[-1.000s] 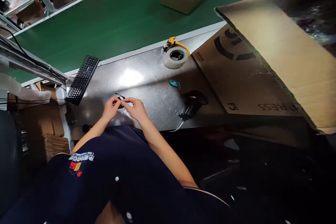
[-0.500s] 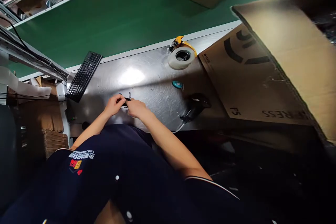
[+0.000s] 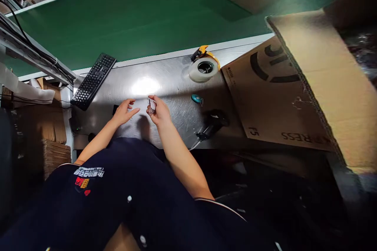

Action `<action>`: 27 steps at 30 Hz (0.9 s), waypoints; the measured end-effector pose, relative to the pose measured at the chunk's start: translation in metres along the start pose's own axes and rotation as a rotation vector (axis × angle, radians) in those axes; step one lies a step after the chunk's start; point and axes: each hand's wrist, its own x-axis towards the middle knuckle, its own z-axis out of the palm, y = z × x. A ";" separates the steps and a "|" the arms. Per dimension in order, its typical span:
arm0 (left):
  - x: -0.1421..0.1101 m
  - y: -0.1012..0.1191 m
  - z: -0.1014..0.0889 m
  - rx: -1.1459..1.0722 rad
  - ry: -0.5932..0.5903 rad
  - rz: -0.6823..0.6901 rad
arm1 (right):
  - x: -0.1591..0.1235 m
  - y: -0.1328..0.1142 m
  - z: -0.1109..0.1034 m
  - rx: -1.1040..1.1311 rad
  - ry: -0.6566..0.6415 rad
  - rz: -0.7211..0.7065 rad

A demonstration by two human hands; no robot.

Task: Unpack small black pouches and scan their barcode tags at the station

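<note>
My left hand (image 3: 123,113) hovers over the metal table with its fingers apart, and nothing shows in it. A small flat black item (image 3: 115,109) lies beside it, partly hidden behind the hand. Between the thumb and fingers of my right hand (image 3: 160,111) is a small clear, shiny piece (image 3: 151,106), too small to name. The two hands are apart, with bare metal between them. To the right of my right hand lies a small teal oval item (image 3: 196,98).
A black keyboard (image 3: 93,81) lies at the left. Right of centre stands a tape dispenser with clear tape (image 3: 198,75). A black handheld device with a cable (image 3: 212,125) is near the front edge. An open cardboard box (image 3: 265,98) fills the right side, and a green surface (image 3: 141,19) runs behind.
My hands, close together on a small black item before, have moved apart. The left has opened beside a black item; the right has risen with a small clear piece. The view has shifted slightly.
</note>
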 end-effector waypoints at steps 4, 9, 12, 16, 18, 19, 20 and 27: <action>0.001 0.029 0.010 -0.162 -0.005 0.082 | -0.005 -0.001 0.014 0.103 -0.067 0.022; 0.006 0.033 0.009 -0.471 0.047 -0.067 | -0.021 -0.006 0.006 0.016 -0.101 -0.064; 0.004 0.032 0.002 -0.649 0.021 -0.207 | -0.022 -0.011 -0.005 0.048 0.026 -0.093; -0.004 0.036 -0.007 -0.716 0.072 -0.289 | -0.025 -0.013 -0.014 0.001 0.017 -0.133; -0.006 0.039 -0.010 -0.732 0.076 -0.292 | -0.032 -0.014 -0.014 -0.107 -0.058 -0.149; -0.008 0.041 -0.011 -0.740 0.077 -0.283 | -0.037 -0.014 -0.013 -0.154 -0.095 -0.153; -0.009 0.042 -0.012 -0.748 0.077 -0.270 | -0.041 -0.016 -0.010 -0.194 -0.125 -0.162; -0.018 0.050 -0.014 -0.716 0.050 -0.184 | -0.059 -0.032 0.011 -0.355 -0.213 -0.377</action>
